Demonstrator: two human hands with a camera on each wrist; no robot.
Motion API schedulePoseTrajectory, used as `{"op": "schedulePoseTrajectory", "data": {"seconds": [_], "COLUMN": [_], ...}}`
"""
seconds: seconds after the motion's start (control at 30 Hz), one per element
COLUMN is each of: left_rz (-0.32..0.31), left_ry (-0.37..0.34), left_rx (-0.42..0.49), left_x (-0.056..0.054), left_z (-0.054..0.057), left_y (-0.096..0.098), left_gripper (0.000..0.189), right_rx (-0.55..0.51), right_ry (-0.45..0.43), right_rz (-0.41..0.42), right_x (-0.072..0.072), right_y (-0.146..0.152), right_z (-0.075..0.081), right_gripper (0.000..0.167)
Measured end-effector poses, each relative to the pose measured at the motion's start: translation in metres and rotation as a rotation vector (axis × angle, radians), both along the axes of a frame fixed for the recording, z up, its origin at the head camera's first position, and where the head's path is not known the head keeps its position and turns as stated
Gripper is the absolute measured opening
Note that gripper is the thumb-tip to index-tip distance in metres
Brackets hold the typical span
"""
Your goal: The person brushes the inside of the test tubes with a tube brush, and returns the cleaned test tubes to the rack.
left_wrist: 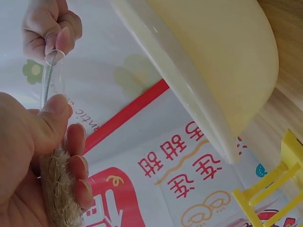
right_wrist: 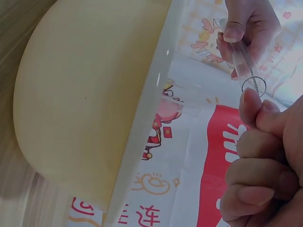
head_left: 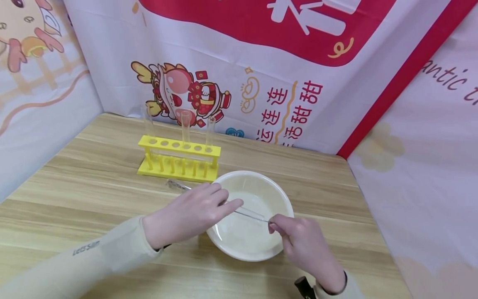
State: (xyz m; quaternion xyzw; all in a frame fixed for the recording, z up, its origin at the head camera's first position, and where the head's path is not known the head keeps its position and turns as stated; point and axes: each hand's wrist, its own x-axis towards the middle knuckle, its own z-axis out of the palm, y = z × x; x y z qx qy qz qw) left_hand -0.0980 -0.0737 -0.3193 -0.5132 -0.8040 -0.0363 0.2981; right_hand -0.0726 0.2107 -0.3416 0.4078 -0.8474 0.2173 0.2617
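Holding a clear, slender test tube (head_left: pixel 254 214) across a round white bowl (head_left: pixel 246 238)

Gripping the test tube in the curled left hand (head_left: pixel 197 211), at the bowl's 9 o'clock, over its bristle-filled stretch. With the right hand (head_left: pixel 303 244), at 4 o'clock, pinching the twisted-wire stem of a pale-brown bristled brush (left_wrist: pixel 60 187) between thumb and forefinger, right at the tube's mouth. Slanting the tube from 10 to 4 o'clock above the bowl, mouth toward 4. Also in view, at 10 o'clock on the wood-grain tabletop (head_left: pixel 93 174): a yellow six-hole rack (head_left: pixel 181 149) with three upright clear tubes (head_left: pixel 186 126).

Could drop the tube by tugging the stem harder than gripping the smooth, possibly wet wall. Could bend the wire by pulling out of line, or chip the mouth by knocking the bowl's rim. Could topple the standing tubes by swinging the far end toward 10 o'clock.
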Motion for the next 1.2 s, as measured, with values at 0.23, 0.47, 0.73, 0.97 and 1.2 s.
{"op": "schedulePoseTrajectory", "data": {"seconds": [0.23, 0.47, 0.73, 0.97, 1.2], "left_rz": [0.005, 0.023, 0.009, 0.003, 0.017], "left_ry": [-0.007, -0.139, -0.210, -0.223, -0.220], "left_rx": [0.005, 0.029, 0.037, 0.034, 0.011], "left_x": [-0.001, -0.001, 0.000, -0.001, -0.002], "left_z": [0.002, 0.010, 0.014, 0.013, 0.012], "left_y": [-0.002, -0.005, -0.009, -0.008, -0.006], "left_gripper": [0.037, 0.041, 0.042, 0.044, 0.047], "right_rx": [-0.032, 0.059, 0.179, 0.226, 0.240], "right_ry": [0.043, 0.553, 0.915, 0.945, 0.982], "right_rz": [-0.005, -0.021, 0.048, 0.017, -0.026], "right_x": [-0.004, -0.014, -0.025, -0.034, -0.044], "right_y": [-0.001, -0.006, -0.006, 0.000, 0.003], "right_z": [-0.001, 0.015, 0.025, 0.018, 0.021], "right_gripper": [0.021, 0.028, 0.027, 0.020, 0.024]}}
